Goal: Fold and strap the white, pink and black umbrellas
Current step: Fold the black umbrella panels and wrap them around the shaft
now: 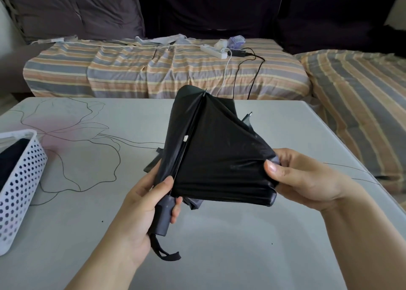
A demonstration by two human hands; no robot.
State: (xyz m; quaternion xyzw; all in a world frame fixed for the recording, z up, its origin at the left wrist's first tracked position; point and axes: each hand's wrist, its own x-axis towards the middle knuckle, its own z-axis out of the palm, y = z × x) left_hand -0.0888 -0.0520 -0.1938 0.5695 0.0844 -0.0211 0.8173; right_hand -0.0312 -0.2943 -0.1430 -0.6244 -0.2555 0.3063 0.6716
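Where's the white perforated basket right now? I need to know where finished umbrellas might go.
In the head view, the white basket sits on the grey table at its far left edge, left of the left hand gripping the black umbrella.

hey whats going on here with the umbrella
A person is folding a black umbrella over a grey table. The left hand grips the handle, while the right hand pinches a flap of the cloth and pulls it out to the side. The cloth is still loose and not strapped. A white basket with something dark inside sits at the table's left edge.
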